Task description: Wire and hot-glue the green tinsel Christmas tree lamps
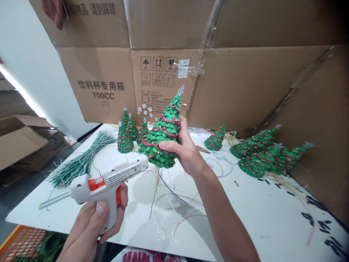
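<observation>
Christmas tree: tilted, mostly left of the palm;
Right hand: clamped on it, thumb across its front;
Left hand: closed round the glue gun handle

Printed cardboard walls (taped at the seams) behind a white tabletop.

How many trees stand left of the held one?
4 visible: front tree, rear tree behind, third tree to their right, fourth tree beside the held tree; more may be hidden.
</observation>
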The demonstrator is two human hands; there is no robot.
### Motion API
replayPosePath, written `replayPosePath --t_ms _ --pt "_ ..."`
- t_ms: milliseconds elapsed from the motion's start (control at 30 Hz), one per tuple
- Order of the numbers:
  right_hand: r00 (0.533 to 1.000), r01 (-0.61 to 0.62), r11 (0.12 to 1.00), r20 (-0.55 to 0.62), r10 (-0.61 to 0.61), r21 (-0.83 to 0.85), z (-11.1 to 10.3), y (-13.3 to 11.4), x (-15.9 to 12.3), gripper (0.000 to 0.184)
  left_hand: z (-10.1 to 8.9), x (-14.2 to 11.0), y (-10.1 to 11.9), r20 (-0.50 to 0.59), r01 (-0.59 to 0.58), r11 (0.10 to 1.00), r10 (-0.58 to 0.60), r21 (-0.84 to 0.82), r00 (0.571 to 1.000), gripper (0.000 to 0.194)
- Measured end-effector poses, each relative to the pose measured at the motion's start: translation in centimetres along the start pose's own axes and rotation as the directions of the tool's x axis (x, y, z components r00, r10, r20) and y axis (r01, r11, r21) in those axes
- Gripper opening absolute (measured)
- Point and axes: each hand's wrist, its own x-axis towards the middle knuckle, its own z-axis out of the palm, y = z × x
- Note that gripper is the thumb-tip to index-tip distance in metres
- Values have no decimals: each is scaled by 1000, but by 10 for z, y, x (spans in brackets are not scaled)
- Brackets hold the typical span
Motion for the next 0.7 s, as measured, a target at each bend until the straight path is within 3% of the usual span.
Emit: replayPosePath --t_ms 300,700 --pt "1000 -10 1000 -1 10 -22 0 -1 0 75 5 -5 12 38 26 992 -31 126 999 66" --pt "1000 -19 1000 -1 19 -19 1 -3 0 78 10 -6 21 1 57 996 -57 62 998 65"
